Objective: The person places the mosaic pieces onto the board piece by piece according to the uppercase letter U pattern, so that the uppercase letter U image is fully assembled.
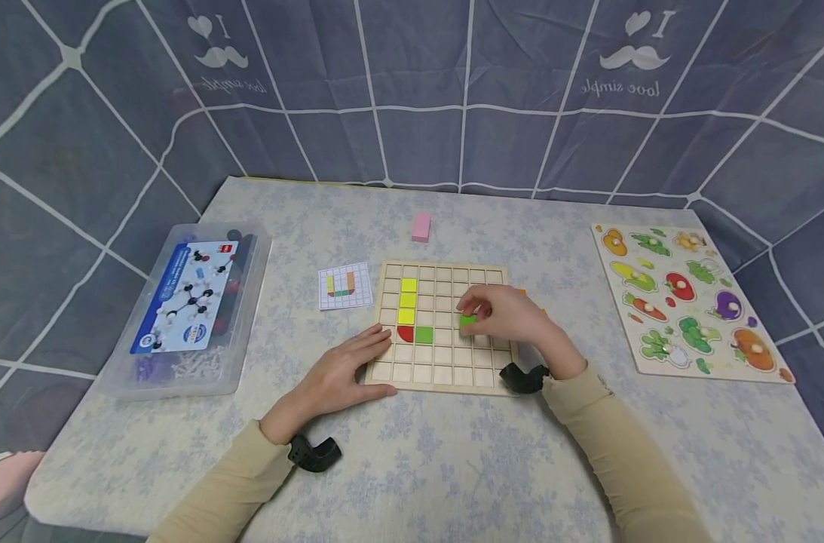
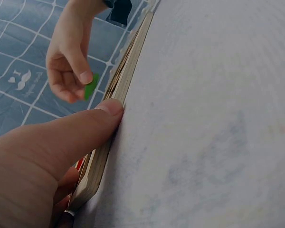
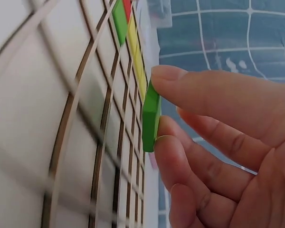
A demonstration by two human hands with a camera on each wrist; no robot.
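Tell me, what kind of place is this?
It looks like a table for play or learning: there's a wooden grid board with yellow tiles on it, and a vegetable puzzle off to the right.

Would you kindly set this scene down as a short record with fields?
right hand: pinches a green piece above the grid board
left hand: touches the grid board's near left corner
on grid board: three yellow squares, one red piece, one green square
pattern card: left of grid board
beyond grid board: pink block
far left: clear plastic box
far right: vegetable puzzle
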